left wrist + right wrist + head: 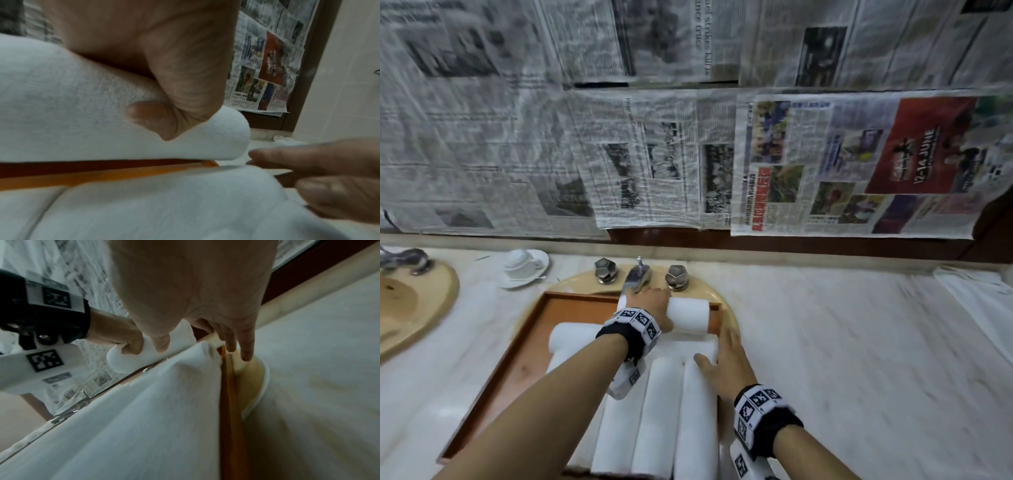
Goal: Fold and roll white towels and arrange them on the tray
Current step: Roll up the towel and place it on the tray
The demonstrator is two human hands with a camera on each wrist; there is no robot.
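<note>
An orange wooden tray (517, 346) lies across a sink and holds several rolled white towels. Three rolls (657, 411) lie lengthwise at its near end, and a crosswise roll (575, 337) lies behind them. My left hand (650, 305) grips another rolled towel (688, 313) crosswise at the tray's far edge. In the left wrist view the thumb (144, 113) presses into this roll (72, 105), which hangs just above the tray rim (102, 177). My right hand (726, 356) rests with straight fingers (246, 345) against the right end of the crosswise roll, beside the tray's right rim (226, 386).
A faucet (637, 277) with two knobs stands just behind the held roll. A cup and saucer (524, 265) sit at the back left, near a second sink (410, 301). The marble counter (859, 342) stretches right to some white paper (979, 294). Newspaper covers the wall.
</note>
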